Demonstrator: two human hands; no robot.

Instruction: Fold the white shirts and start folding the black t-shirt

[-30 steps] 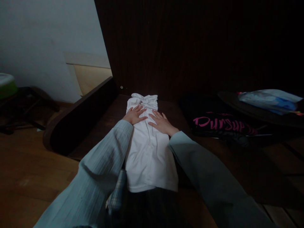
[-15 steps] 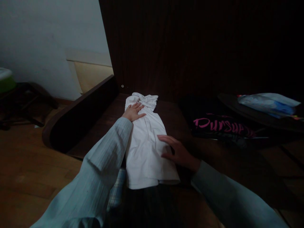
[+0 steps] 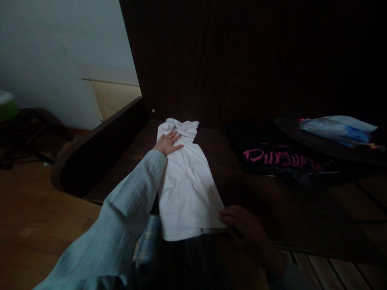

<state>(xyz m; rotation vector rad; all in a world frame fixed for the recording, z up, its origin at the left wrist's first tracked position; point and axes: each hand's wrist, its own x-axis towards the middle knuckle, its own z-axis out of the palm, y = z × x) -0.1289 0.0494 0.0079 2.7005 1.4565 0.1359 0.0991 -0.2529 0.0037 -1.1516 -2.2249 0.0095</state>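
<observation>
A white shirt (image 3: 187, 193) lies lengthwise on a dark wooden surface, its far end bunched and its near hem fairly straight. My left hand (image 3: 167, 143) rests flat on the upper part of the shirt, fingers spread. Down at the near right corner, my right hand (image 3: 246, 227) has its fingertips closed on the shirt's side edge. That hand is in shadow, and its thumb is hard to make out.
A dark garment with pink lettering (image 3: 272, 158) lies to the right. Beyond it a plastic package (image 3: 338, 129) sits on a dark round object. A raised wooden side (image 3: 96, 145) borders the left. Blue plaid cloth (image 3: 148, 239) shows below.
My right hand has moved down and right from above the shirt to its near right corner, closing on the edge. My left hand stays pressed on the shirt.
</observation>
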